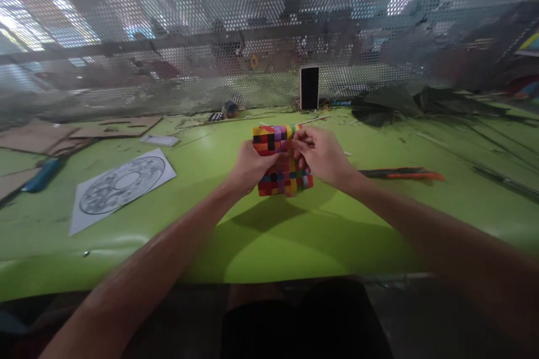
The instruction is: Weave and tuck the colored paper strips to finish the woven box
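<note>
A multicoloured woven box [281, 178], made of red, yellow, purple, black and green strips, is held above the green table [269, 241] at its middle. My left hand [251, 166] grips its left side. My right hand [320, 155] is on its upper right, with fingertips pinching a strip near the top edge. Both hands hide the box's middle part.
A printed sheet with a circular pattern [120, 186] lies left. A blue object [42, 175] and cardboard pieces [76, 133] are at far left. An orange-tipped tool [402, 174] lies right. A phone [309, 88] leans on the perforated screen [210, 39] behind. Dark material [404, 102] sits back right.
</note>
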Action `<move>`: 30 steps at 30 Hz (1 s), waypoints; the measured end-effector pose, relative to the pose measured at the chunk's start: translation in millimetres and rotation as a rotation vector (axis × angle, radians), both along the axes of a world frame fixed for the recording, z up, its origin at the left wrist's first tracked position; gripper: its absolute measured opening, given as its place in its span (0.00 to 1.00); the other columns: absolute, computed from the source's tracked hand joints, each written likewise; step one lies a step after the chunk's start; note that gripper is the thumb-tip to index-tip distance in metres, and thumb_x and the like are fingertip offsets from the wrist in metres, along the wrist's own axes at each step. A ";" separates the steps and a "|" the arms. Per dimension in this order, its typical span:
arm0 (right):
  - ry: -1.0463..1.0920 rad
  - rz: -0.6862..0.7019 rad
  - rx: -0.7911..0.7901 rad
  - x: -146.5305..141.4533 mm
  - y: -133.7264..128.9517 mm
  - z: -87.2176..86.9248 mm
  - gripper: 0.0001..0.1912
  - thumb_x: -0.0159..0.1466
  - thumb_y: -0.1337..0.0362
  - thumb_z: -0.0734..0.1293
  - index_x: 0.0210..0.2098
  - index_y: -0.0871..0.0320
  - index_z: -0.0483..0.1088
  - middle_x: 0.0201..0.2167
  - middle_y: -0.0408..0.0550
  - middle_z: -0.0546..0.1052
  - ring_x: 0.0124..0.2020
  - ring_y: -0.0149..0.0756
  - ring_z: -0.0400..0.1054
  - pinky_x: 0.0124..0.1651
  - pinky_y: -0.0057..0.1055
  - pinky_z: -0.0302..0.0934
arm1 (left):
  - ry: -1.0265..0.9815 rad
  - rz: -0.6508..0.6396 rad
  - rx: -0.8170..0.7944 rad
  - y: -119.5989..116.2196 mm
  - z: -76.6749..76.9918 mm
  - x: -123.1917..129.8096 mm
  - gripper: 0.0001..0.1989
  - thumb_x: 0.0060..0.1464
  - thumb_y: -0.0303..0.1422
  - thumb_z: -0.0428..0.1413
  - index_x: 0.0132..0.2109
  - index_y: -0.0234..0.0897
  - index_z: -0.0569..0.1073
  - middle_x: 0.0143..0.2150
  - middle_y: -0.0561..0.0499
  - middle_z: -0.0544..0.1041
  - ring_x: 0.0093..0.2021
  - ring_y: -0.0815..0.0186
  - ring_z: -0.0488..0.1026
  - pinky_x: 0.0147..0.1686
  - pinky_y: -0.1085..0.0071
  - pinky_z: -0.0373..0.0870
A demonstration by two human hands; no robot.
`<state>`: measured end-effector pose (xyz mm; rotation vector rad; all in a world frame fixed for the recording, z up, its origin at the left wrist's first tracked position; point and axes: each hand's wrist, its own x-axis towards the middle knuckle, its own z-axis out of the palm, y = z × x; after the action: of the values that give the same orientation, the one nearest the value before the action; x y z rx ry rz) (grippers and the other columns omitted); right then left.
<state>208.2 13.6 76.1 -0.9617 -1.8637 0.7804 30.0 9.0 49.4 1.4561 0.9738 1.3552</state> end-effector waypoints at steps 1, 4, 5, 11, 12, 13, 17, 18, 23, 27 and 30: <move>0.032 0.001 -0.026 -0.5 -0.4 -0.1 0.13 0.70 0.59 0.67 0.31 0.55 0.64 0.22 0.42 0.72 0.19 0.30 0.65 0.23 0.29 0.58 | 0.001 0.010 0.006 0.1 -0.1 0.0 0.20 0.38 0.39 0.74 0.38 0.34 0.83 0.36 0.46 0.85 0.36 0.58 0.82 0.41 0.62 0.83; 0.084 -0.001 -0.059 -3.2 -0.9 -3.3 0.15 0.69 0.55 0.68 0.31 0.55 0.64 0.22 0.42 0.72 0.18 0.30 0.65 0.21 0.30 0.58 | 0.023 0.037 0.036 0.0 -0.7 0.0 0.17 0.39 0.38 0.74 0.37 0.35 0.83 0.36 0.47 0.85 0.35 0.59 0.82 0.41 0.63 0.83; 0.084 -0.009 -0.044 -4.1 -0.7 -4.8 0.15 0.69 0.54 0.68 0.31 0.55 0.64 0.22 0.42 0.72 0.18 0.31 0.65 0.21 0.30 0.58 | 0.031 0.045 0.052 0.0 -0.8 -0.1 0.16 0.40 0.37 0.74 0.36 0.35 0.83 0.35 0.48 0.85 0.34 0.60 0.82 0.40 0.63 0.82; -0.053 0.019 0.104 -0.5 1.2 -1.1 0.11 0.70 0.61 0.65 0.31 0.56 0.65 0.24 0.42 0.71 0.25 0.31 0.64 0.29 0.30 0.58 | 0.032 0.030 0.056 -0.9 4.2 -1.3 0.17 0.37 0.36 0.75 0.35 0.35 0.82 0.34 0.48 0.84 0.33 0.60 0.81 0.39 0.65 0.82; -0.082 0.023 0.104 1.1 1.0 2.2 0.10 0.70 0.64 0.65 0.31 0.56 0.65 0.24 0.42 0.71 0.26 0.31 0.63 0.30 0.30 0.57 | 0.021 0.015 0.041 -1.4 5.5 -1.4 0.18 0.36 0.35 0.75 0.35 0.35 0.83 0.34 0.48 0.84 0.34 0.60 0.81 0.39 0.64 0.82; -0.107 0.021 0.102 2.7 0.5 5.6 0.10 0.69 0.66 0.64 0.30 0.56 0.64 0.24 0.43 0.71 0.26 0.32 0.63 0.30 0.30 0.57 | 0.010 0.005 0.026 -1.9 6.6 -1.5 0.18 0.35 0.35 0.75 0.36 0.35 0.83 0.34 0.48 0.84 0.34 0.60 0.81 0.39 0.64 0.82; -0.160 -0.001 0.090 5.7 -1.2 14.3 0.10 0.67 0.71 0.63 0.28 0.56 0.64 0.25 0.44 0.71 0.27 0.32 0.62 0.31 0.32 0.56 | -0.008 0.006 -0.012 -2.4 6.2 -1.6 0.19 0.35 0.36 0.75 0.36 0.35 0.83 0.35 0.47 0.85 0.34 0.58 0.82 0.39 0.62 0.83; -0.170 -0.002 0.090 5.4 -1.4 14.2 0.10 0.66 0.71 0.62 0.28 0.56 0.64 0.25 0.44 0.71 0.27 0.33 0.62 0.31 0.32 0.56 | -0.007 0.003 -0.015 -2.1 5.1 -1.5 0.18 0.36 0.36 0.75 0.36 0.35 0.83 0.34 0.47 0.85 0.34 0.58 0.82 0.39 0.62 0.83; -0.124 -0.013 0.106 0.2 -0.2 3.6 0.10 0.68 0.70 0.62 0.28 0.57 0.64 0.24 0.42 0.69 0.26 0.31 0.60 0.32 0.31 0.55 | -0.026 -0.011 -0.015 -1.2 0.9 -0.8 0.18 0.36 0.35 0.75 0.36 0.34 0.83 0.34 0.47 0.84 0.34 0.60 0.82 0.40 0.62 0.83; -0.028 -0.028 0.089 -2.1 -0.4 -0.7 0.11 0.68 0.71 0.62 0.28 0.57 0.63 0.23 0.41 0.69 0.25 0.30 0.61 0.33 0.31 0.56 | -0.069 0.010 -0.035 -3.4 3.0 1.2 0.19 0.35 0.35 0.75 0.36 0.34 0.83 0.34 0.47 0.85 0.34 0.60 0.82 0.41 0.62 0.83; 0.007 -0.021 0.084 -2.6 -0.9 -0.3 0.10 0.67 0.70 0.63 0.28 0.56 0.64 0.23 0.41 0.69 0.25 0.30 0.61 0.33 0.31 0.57 | -0.097 0.017 -0.036 -4.5 4.7 3.0 0.19 0.35 0.35 0.75 0.36 0.34 0.83 0.34 0.48 0.84 0.34 0.60 0.82 0.41 0.62 0.83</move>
<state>205.7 12.6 75.9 -0.9231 -1.8627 0.6866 33.0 4.5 54.1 1.3454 0.9458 1.4006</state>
